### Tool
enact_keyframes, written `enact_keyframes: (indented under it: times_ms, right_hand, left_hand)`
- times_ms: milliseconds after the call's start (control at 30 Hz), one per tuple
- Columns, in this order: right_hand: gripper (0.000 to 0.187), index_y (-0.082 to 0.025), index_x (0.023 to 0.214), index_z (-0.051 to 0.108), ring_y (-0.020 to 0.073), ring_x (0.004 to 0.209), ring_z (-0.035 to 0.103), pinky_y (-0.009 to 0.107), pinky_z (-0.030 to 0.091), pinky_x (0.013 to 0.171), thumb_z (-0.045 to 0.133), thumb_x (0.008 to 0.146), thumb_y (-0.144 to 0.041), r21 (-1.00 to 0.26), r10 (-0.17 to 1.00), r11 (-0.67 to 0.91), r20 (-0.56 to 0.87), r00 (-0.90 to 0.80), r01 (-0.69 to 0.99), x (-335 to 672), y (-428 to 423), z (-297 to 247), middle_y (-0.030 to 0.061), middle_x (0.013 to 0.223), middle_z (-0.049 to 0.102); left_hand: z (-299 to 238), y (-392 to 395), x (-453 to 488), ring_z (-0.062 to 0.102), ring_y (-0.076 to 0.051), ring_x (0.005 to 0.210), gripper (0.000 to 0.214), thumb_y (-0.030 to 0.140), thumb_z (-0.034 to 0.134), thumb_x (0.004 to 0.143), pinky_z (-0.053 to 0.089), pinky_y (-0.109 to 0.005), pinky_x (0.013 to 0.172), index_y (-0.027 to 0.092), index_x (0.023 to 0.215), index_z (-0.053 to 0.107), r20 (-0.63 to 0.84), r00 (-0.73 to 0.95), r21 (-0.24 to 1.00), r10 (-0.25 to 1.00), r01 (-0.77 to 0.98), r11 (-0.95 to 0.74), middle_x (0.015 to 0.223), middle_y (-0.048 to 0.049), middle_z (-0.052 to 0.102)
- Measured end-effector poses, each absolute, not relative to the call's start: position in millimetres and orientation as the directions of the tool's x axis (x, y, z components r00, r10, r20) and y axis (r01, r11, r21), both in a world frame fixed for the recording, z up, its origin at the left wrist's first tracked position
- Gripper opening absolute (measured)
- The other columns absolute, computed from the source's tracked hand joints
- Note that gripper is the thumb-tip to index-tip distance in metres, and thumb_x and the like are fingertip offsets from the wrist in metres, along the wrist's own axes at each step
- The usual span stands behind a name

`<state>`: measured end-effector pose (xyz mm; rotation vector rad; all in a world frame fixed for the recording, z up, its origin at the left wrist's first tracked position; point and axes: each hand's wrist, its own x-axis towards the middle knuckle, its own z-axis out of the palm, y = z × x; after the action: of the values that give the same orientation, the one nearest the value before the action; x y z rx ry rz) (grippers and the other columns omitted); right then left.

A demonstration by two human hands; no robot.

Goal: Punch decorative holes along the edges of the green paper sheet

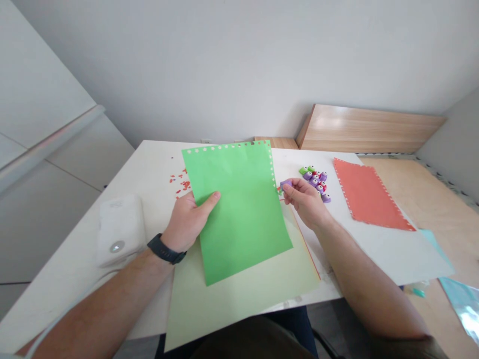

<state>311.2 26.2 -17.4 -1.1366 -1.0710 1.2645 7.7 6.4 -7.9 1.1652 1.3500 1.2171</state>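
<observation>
My left hand [188,219] grips the left edge of a green paper sheet [239,204], thumb on top, and holds it tilted above the table. Small punched holes run along the sheet's top and upper right edges. My right hand [304,198] pinches a small purple paper punch [286,184] against the sheet's right edge. A black band is on my left wrist. Just right of my right hand lies a cluster of several small punches [316,180] in green, purple and red.
A pale green sheet [239,299] lies under the green one on the white table [149,159]. A red sheet with punched edges [368,197] lies to the right. Red paper bits [179,180] are scattered at the left. A white box [119,229] sits near the left edge.
</observation>
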Motion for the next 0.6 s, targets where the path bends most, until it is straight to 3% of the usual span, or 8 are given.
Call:
enact_keyframes:
  times_ms: [200, 600]
  right_hand:
    - [0.042, -0.021, 0.099, 0.074, 0.015, 0.075, 0.057, 0.031, 0.044, 0.066, 0.093, 0.075, -0.048, -0.98, 0.995, -0.092, -0.098, 0.024, -0.177, 309.6, 26.2, -14.3, 0.0031, 0.091, 0.069]
    - [0.042, -0.02, 0.094, 0.072, 0.0143, 0.07, 0.057, 0.03, 0.042, 0.063, 0.094, 0.073, -0.048, -0.973, 0.99, -0.14, -0.144, 0.005, -0.181, 307.6, 24.9, -11.8, 0.002, 0.08, 0.067]
  left_hand:
    - [-4.9, 5.2, 8.4, 0.074, -0.037, 0.117, 0.051, 0.051, 0.087, 0.079, 0.059, -0.049, 0.103, 0.02, 0.118, 0.08, -0.065, -0.097, 0.996, 0.993, 0.053, 0.07, 0.123, -0.0107, 0.08]
    - [-7.3, 5.3, 6.9, 0.073, -0.036, 0.12, 0.05, 0.052, 0.084, 0.083, 0.058, -0.049, 0.106, 0.021, 0.122, 0.079, -0.048, -0.085, 0.996, 0.995, 0.072, 0.054, 0.13, -0.01, 0.078]
